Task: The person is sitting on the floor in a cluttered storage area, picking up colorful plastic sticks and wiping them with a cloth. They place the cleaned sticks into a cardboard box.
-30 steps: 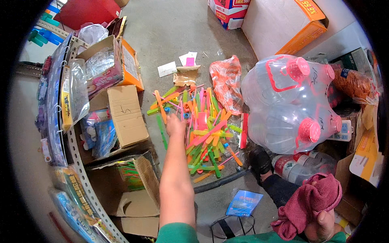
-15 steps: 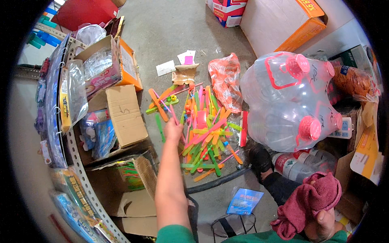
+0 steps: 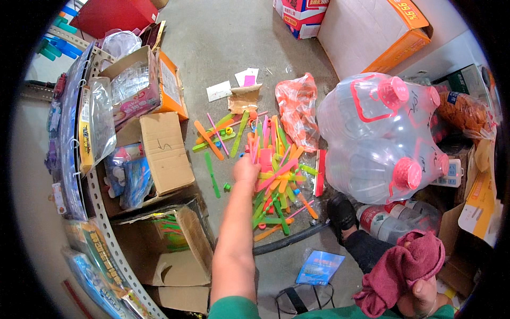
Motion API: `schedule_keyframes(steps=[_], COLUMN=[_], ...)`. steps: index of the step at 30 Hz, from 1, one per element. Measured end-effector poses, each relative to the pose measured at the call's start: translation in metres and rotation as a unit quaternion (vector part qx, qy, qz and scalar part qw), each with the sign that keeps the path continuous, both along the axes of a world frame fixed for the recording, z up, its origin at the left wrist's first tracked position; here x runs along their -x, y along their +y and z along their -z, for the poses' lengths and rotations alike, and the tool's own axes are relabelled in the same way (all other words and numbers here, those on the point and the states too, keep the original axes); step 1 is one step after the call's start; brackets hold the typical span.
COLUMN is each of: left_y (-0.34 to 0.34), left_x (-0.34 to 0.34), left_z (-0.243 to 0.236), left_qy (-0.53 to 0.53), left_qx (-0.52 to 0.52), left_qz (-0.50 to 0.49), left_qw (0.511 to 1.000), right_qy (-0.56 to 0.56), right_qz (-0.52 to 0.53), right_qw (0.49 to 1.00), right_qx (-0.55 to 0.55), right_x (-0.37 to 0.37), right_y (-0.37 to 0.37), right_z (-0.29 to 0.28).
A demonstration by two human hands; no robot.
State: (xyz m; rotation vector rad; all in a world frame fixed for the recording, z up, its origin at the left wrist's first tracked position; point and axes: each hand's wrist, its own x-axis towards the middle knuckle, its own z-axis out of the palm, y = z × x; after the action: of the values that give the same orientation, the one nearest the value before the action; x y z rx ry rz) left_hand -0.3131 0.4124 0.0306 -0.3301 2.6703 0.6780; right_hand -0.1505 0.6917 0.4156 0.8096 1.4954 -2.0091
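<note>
A heap of colourful plastic sticks and propeller-shaped toy parts (image 3: pixel 276 175) lies on the concrete floor, with a few orange and green ones (image 3: pixel 210 141) scattered to its left. My left hand (image 3: pixel 246 170) reaches out to the heap's left edge. Its fingers are curled around a few pink and orange sticks (image 3: pixel 255 148) that stand up beyond the knuckles. My right hand (image 3: pixel 417 299) rests low at the bottom right, on my knee, closed on a maroon cloth (image 3: pixel 404 263).
Two big clear water jugs with pink caps (image 3: pixel 382 138) stand right of the heap, with an orange plastic bag (image 3: pixel 297 111) beside them. Cardboard boxes (image 3: pixel 164 154) and a perforated metal shelf rail (image 3: pixel 106 223) line the left. My black shoe (image 3: pixel 342 212) and a blue packet (image 3: pixel 319 266) lie near.
My left hand has shifted a little to the right, from the loose sticks into the edge of the heap, and closed on some sticks. The right hand has stayed put.
</note>
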Motion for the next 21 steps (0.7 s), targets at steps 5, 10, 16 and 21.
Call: schedule_keyframes(steps=[5,10,16,21], left_y=[0.019,0.019,-0.032,-0.057], left_x=[0.014,0.021,0.010,-0.006], left_z=[0.013,0.007,-0.014,-0.040], left_qy=[-0.027,-0.085,-0.136,-0.081], left_qx=[-0.012,-0.100,-0.298,-0.450], left_qz=[-0.032,-0.032,-0.064,-0.190], left_qw=[0.999,0.991,0.943,0.869], right_qy=[-0.003,-0.012,-0.018,-0.043], right_qz=[0.012,0.036,0.059,0.046], right_qw=[1.000,0.999,0.998,0.997], right_qx=[-0.002,0.001,0.028,0.040], right_x=[-0.010,-0.011,-0.004,-0.001], right_y=[-0.003,-0.004,-0.003,-0.002], right_z=[-0.006,-0.009,-0.006,-0.004])
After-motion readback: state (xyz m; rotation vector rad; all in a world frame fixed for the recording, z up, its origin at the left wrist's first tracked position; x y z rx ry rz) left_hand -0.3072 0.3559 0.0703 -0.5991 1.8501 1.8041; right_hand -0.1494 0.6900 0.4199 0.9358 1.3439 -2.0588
